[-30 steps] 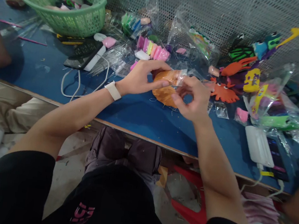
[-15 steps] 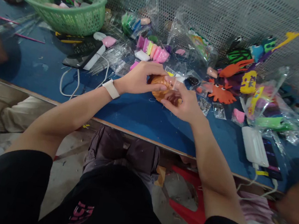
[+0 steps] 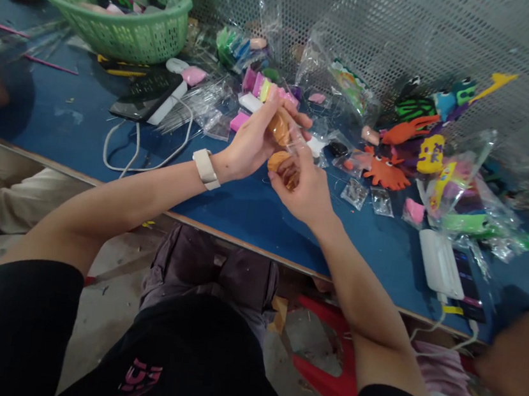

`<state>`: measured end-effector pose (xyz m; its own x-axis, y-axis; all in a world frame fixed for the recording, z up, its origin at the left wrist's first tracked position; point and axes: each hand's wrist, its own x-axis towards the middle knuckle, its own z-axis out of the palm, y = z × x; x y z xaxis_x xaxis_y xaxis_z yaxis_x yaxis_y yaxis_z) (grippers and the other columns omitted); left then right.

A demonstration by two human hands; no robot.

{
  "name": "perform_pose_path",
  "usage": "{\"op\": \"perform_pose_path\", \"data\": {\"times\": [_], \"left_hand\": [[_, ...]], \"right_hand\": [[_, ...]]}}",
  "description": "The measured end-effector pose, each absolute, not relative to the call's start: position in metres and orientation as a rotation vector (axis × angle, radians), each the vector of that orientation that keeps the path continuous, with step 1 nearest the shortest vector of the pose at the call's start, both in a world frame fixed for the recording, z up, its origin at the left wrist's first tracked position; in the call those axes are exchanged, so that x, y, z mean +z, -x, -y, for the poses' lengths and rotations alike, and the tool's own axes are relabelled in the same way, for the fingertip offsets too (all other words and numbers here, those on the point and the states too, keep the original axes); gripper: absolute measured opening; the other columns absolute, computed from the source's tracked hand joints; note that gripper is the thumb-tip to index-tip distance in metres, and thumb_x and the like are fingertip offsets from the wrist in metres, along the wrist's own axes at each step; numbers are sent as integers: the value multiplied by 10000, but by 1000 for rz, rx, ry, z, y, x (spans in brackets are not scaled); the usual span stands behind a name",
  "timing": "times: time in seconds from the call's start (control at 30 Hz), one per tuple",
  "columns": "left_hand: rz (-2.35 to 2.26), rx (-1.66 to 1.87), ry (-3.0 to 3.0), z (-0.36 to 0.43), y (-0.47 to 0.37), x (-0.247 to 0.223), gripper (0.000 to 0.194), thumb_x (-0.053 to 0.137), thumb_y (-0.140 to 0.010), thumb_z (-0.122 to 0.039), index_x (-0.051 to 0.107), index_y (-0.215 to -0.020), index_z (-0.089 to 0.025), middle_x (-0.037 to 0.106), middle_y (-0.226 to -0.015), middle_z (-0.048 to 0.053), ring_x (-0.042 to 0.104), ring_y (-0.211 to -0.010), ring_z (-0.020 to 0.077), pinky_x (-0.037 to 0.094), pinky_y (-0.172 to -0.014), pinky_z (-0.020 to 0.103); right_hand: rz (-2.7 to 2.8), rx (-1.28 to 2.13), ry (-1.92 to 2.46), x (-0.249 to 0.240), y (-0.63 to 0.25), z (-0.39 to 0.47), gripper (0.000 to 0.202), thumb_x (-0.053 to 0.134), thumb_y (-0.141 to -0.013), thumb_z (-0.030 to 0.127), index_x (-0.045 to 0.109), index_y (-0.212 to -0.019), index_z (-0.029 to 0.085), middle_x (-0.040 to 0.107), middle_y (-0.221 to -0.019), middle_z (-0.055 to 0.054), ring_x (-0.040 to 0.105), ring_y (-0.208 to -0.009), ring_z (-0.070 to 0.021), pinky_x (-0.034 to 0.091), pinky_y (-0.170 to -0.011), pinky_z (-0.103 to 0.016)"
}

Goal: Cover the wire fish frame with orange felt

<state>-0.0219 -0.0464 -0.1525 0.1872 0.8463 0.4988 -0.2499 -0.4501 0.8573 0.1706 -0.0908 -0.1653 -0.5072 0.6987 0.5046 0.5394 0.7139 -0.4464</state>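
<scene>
Craft workshop, blue worktable (image 3: 243,211), colourful figures (image 3: 386,170); small plastic bags (image 3: 354,193)

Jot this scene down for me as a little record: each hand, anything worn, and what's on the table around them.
Left hand: holding a clear-wrapped orange piece
Right hand: curled close beside it; grip unclear
Worn: white wristband, left
Table: blue
Back left: green basket, things inside
Right: orange crab, white power bank, phone

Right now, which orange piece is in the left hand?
The upper orange piece, cupped by the left hand; the lower orange piece sits nearer the table's front edge, by the right hand.
</scene>
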Motion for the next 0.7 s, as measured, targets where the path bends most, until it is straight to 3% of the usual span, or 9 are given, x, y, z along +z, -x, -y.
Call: {"op": "perform_pose_path", "data": {"times": [0.13, 0.27, 0.33, 0.47, 0.53, 0.6, 0.63, 0.7], "left_hand": [[-567, 1404, -1293, 52, 24, -141, 798, 95, -1161, -910, 566, -1110, -268, 823, -1167, 146, 839, -1130, 287, 711, -973, 510], [-633, 1463, -1394, 44, 19, -125, 875, 98, -1095, -1011, 565, -1086, -272, 722, -935, 85, 789, -924, 245, 683, -904, 484], [-629, 1494, -1438, 29, 13, -111, 922, 59, -1054, -1053, 559, -1099, -279, 656, -881, 56, 734, -816, 219, 657, -834, 471], [-575, 1595, -1465, -23, 6, -65, 954, 183, -954, -1164, 562, -1116, -304, 642, -867, 57, 692, -784, 232, 598, -714, 470], [-552, 1566, -1718, -52, 4, -40, 1085, 159, -843, -1231, 612, -1171, -301, 689, -853, 78, 752, -893, 275, 587, -700, 481], [-564, 1585, -1883, -74, 0, -23, 1185, 66, -799, -1234, 650, -1242, -302, 729, -863, 78, 790, -1017, 275, 609, -745, 474], [-613, 1703, -1823, -82, -3, -18, 1198, -5, -832, -1202, 644, -1279, -300, 737, -903, 70, 802, -1039, 255, 627, -765, 466], [-710, 1844, -1788, -94, -8, -16, 1070, 79, -972, -1142, 643, -1304, -296, 744, -958, 71, 810, -1014, 260, 630, -766, 481]], "right_hand": [[2276, 264, 1011, -169, -162, 96, 930, 720, -1070, 297, 352, -1924, 324, 839, -1030, -23, 801, -808, -268, 712, -843, -440], [2299, 204, 1089, -163, -150, 100, 886, 680, -1106, 316, 346, -1926, 303, 865, -1115, -55, 822, -856, -284, 725, -870, -461], [2272, 107, 1162, -152, -144, 94, 864, 653, -1125, 319, 338, -1929, 309, 865, -1254, -99, 848, -977, -321, 744, -901, -494], [2161, -34, 1211, -109, -135, 62, 888, 589, -1138, 233, 258, -1951, 364, 653, -1702, -169, 861, -1061, -320, 771, -941, -529], [2092, -106, 1193, -84, -130, 41, 952, 574, -1119, 154, 195, -1964, 369, 544, -1772, -190, 863, -1110, -314, 773, -962, -508], [2034, -211, 1182, -64, -125, 22, 1011, 551, -1104, 93, 127, -1975, 384, 465, -1824, -188, 813, -1359, -357, 758, -1071, -520], [2026, -256, 1173, -57, -123, 14, 1019, 547, -1108, 89, 109, -1977, 392, 428, -1859, -183, 747, -1499, -389, 737, -1142, -549], [2034, -304, 1135, -52, -120, -1, 1008, 558, -1117, 110, 117, -1976, 399, 387, -1912, -171, 585, -1698, -440, 666, -1269, -633]]}}
